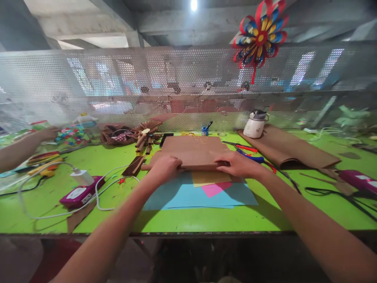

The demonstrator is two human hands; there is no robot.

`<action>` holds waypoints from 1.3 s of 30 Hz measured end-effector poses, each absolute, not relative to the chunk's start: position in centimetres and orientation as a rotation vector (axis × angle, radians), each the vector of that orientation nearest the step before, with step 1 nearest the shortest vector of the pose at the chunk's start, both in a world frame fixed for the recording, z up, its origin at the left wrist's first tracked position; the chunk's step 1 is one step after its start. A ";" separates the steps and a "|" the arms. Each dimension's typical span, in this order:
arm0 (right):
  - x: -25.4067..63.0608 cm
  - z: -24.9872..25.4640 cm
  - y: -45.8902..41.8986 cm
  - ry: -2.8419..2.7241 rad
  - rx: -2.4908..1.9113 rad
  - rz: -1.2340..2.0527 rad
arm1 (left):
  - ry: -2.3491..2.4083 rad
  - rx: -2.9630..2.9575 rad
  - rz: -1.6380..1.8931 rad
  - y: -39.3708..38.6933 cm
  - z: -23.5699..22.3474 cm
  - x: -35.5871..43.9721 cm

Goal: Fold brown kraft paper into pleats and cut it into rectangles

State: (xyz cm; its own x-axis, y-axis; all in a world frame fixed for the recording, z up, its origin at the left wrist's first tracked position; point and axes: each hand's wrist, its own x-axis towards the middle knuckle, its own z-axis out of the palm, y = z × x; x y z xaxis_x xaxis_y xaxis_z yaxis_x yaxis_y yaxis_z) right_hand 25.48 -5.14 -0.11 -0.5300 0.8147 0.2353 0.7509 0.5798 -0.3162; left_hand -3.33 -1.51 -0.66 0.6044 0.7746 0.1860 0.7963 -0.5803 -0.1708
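"Gripping what, those two hands?"

"The brown sheet [196,151]. It lies flat toward the mesh [188,94], with its near edge curled into a roll. The left hand [166,169] has its fingers closed on the roll's left part, some of it poking out past them. The right hand [237,164] pinches the right end."

"And under the sheet?"

"Blue paper [179,194], showing on its near side, with tan paper [209,179] and pink paper [216,189] on top of that."

"What's to its right?"

"Blue-handled pliers [250,157] near the right hand, then the flask [254,125] and folded brown paper [294,147]. The flower [261,38] is above and right of the sheet."

"Left of it?"

"Paper tubes [144,143] near its far left, a purple power strip [81,192] farther out, and someone else's hand [48,133] well apart. I can't tell what that one holds."
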 end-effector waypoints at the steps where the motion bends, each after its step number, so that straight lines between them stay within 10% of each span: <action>1: 25.7 0.0 -5.4 -2.455 -1.267 0.305 | -1.288 -2.588 -0.151 -1.8 -0.9 -3.4; 14: 27.4 -3.0 -6.0 -2.431 -1.325 0.544 | -1.080 -2.803 -0.101 -5.7 -2.8 -4.7; 29: 25.1 -1.5 4.9 -2.575 -1.544 0.051 | -0.993 -2.653 -0.146 -5.4 -4.2 -5.3; 39: 26.0 5.9 6.7 -2.488 -1.556 -0.048 | -1.211 -2.344 -0.364 -0.8 0.7 -4.6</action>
State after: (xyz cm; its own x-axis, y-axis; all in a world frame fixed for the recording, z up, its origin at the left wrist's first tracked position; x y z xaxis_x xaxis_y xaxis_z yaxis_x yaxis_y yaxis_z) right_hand 25.98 6.73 5.93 -0.4228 0.8858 0.1912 0.8926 0.4435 -0.0811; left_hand -4.62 -0.79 0.74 0.5745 0.6927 0.4360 0.8183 -0.4976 -0.2876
